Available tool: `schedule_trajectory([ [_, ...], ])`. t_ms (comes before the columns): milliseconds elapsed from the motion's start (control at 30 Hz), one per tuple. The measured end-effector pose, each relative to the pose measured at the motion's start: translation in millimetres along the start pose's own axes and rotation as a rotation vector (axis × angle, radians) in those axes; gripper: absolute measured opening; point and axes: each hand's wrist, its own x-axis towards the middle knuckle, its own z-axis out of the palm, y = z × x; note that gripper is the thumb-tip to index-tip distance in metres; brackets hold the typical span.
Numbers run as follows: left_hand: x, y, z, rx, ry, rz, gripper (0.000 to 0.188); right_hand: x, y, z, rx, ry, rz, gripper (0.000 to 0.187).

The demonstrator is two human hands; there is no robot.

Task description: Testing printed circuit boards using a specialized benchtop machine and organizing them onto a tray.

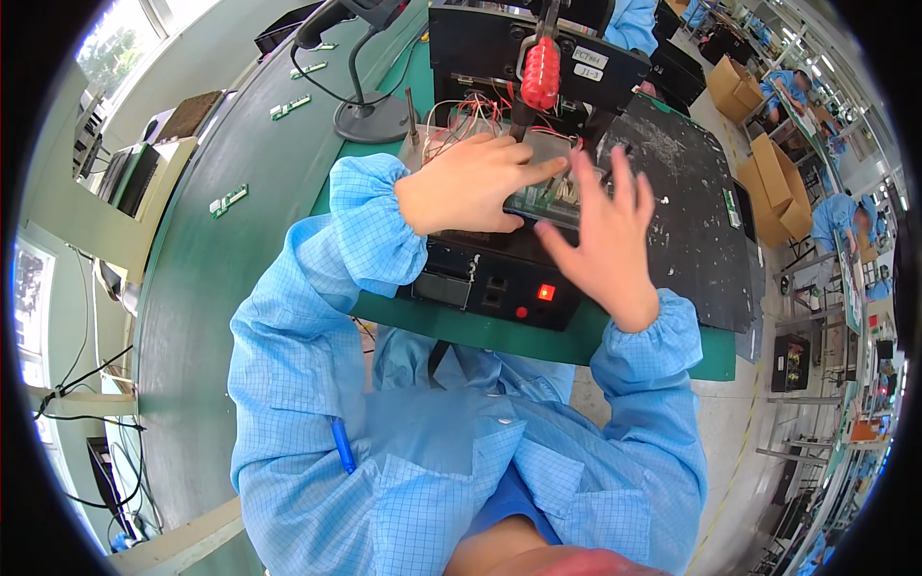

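My left hand [471,184] reaches over the bed of a black test fixture [514,300], index finger stretched to the right and thumb apart below it. Just beyond its fingertips a green circuit board [543,199] lies in the fixture, partly hidden by my hands; whether a finger touches it I cannot tell. My right hand [610,240] hovers at the board's right side with fingers spread, slightly blurred and holding nothing visible. Above both hands stands the red grip [541,75] of a toggle clamp. A red light [546,292] glows on the fixture's front panel.
Thin red and white wires [471,117] run behind my left hand. A scanner on a stand [370,117] rises at the back left. Several small green boards [229,201] lie along the green bench [192,317]. Cardboard boxes [773,192] and other workers are at the right.
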Motion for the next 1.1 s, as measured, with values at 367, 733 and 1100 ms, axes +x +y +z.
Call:
schedule_trajectory([
  [367,1,-4,2,0.004,0.016,0.004,0.084,-1,0,-3,-0.010,-0.056,-0.015,0.088],
  [733,-2,4,-7,-0.141,0.122,-0.036,0.090,-8,8,-7,-0.025,-0.124,0.047,0.094],
  [1100,2,-3,-5,-0.098,-0.017,-0.027,0.076,-3,-1,-2,0.040,0.022,-0.060,0.089],
])
